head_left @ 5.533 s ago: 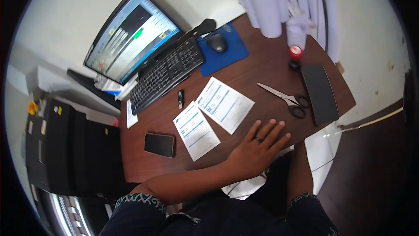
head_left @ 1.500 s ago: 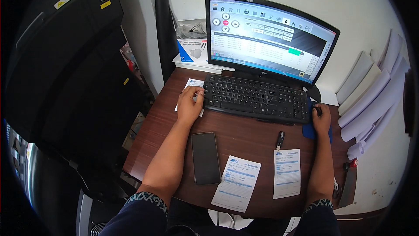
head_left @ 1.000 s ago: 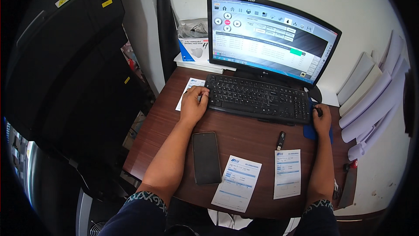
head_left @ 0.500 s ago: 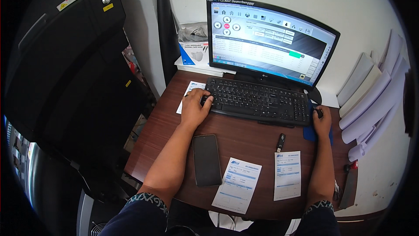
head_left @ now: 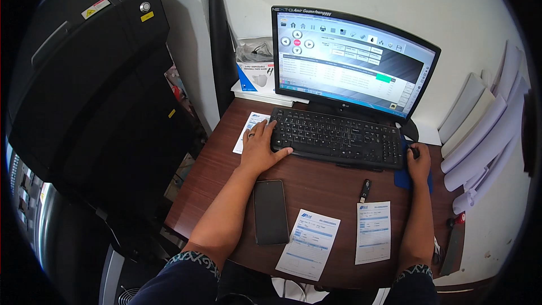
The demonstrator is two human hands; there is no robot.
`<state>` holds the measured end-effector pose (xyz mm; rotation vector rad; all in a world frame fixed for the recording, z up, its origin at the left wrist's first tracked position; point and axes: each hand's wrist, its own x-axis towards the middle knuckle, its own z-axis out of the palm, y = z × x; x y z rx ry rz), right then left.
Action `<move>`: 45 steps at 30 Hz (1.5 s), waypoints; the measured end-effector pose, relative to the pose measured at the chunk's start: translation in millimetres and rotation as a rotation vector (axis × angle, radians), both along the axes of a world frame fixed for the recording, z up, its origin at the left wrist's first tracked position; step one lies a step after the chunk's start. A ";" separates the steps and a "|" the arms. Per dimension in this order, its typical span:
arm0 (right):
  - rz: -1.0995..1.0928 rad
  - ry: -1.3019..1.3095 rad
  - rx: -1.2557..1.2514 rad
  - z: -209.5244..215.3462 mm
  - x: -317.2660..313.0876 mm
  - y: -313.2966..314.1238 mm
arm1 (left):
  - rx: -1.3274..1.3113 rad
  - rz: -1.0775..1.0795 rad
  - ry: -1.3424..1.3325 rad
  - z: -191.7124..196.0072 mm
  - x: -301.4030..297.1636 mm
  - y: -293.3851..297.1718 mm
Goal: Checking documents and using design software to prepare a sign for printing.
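Note:
My left hand (head_left: 261, 150) lies with its fingers spread at the left end of a black keyboard (head_left: 337, 140). Its thumb reaches to the front edge of the keys, and a paper form (head_left: 248, 126) is partly under the hand. At the keyboard's right end, my right hand (head_left: 419, 167) is wrapped round a small black mouse (head_left: 415, 151) on a blue mouse pad (head_left: 402, 179). Behind the keyboard stands a monitor (head_left: 353, 65) that shows a control program with arrow buttons and a table.
Between my forearms lie a black phone (head_left: 270, 212), two paper forms (head_left: 309, 244) (head_left: 373, 233) and a black USB stick (head_left: 366, 190). Paper rolls (head_left: 474, 130) lean at the right wall, above a blade-like tool (head_left: 450, 248). A mask box (head_left: 254, 76) sits left of the monitor; a big black machine (head_left: 84, 113) fills the left.
My left hand's fingers have spread and its thumb has moved out to the right along the keyboard's front. My right hand stays on the mouse. The whole view has shifted slightly.

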<state>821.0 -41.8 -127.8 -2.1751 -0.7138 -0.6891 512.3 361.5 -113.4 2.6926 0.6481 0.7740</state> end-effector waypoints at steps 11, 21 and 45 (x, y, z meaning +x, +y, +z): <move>0.033 -0.016 0.037 -3.0 4.7 -2.2 | -0.018 0.013 0.041 -4.5 2.1 -0.7; 0.026 -0.025 -0.006 1.6 -1.1 1.0 | -0.040 -0.002 0.058 -2.8 1.6 -1.2; 0.058 -0.004 0.000 1.1 0.7 0.1 | -0.026 -0.012 0.033 -7.6 2.3 0.9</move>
